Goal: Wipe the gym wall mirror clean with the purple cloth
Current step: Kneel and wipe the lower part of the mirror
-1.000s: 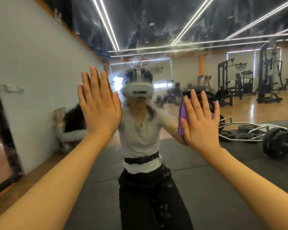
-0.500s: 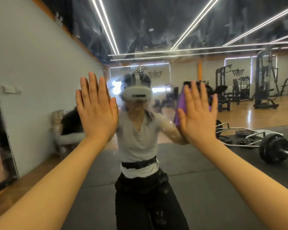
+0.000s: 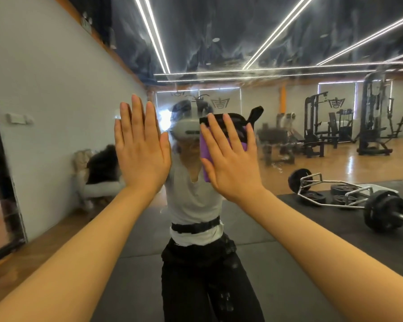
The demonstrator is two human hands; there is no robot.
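The gym wall mirror [image 3: 277, 43] fills the head view and shows smeary streaks across its upper part. My left hand [image 3: 141, 147] lies flat on the glass with straight fingers, left of centre. My right hand [image 3: 230, 156] presses the purple cloth [image 3: 205, 156] flat against the mirror with straight fingers. The cloth has a black edge [image 3: 233, 119] that sticks out above my fingertips; most of the cloth is hidden under my palm. The two hands are close together, about at head height.
The mirror reflects me, a barbell with plates [image 3: 382, 210] on a dark floor mat at the right, weight machines [image 3: 372, 117] at the back right, and a crouching person [image 3: 100, 173] by the white wall on the left. A dark door frame [image 3: 2, 182] stands at far left.
My right hand has slid the purple cloth up and to the left across the glass, closer to my left hand. My left hand has stayed flat on the mirror.
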